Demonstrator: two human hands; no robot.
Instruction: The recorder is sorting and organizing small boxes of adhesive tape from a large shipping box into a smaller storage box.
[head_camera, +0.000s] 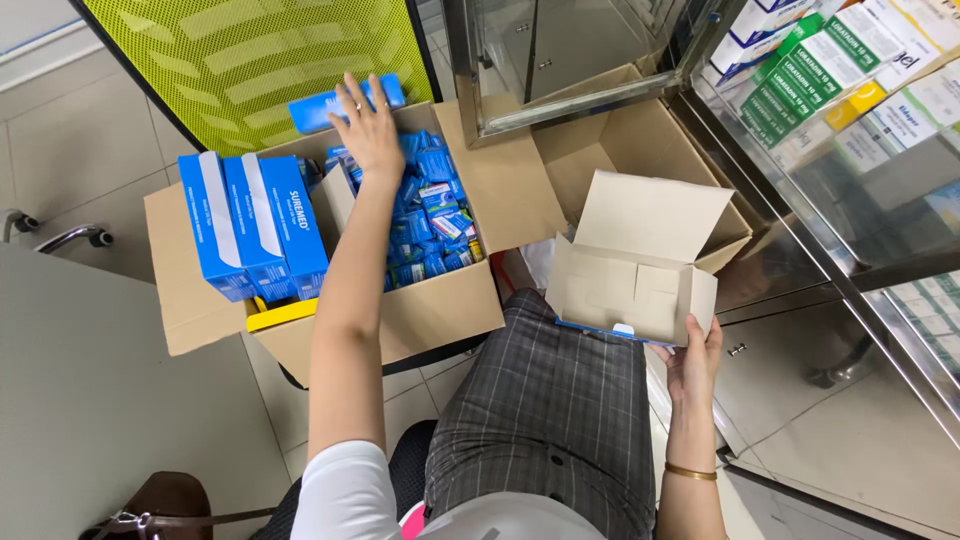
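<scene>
Head view: left hand (368, 132) is out over the big cardboard carton (440, 305), fingers spread, grip apart — touching the long blue box (345, 105) at its far edge, nothing clamped. Right hand (692, 362) grips the small open tray box (640, 270) from below, flap up; what shows of its inside is bare. The carton holds a heap of small blue packets (430, 225), with three tall blue boxes (252, 225) standing on its left flap. Judging progress: early — the heap looks barely dented, the tray box unfilled.
</scene>
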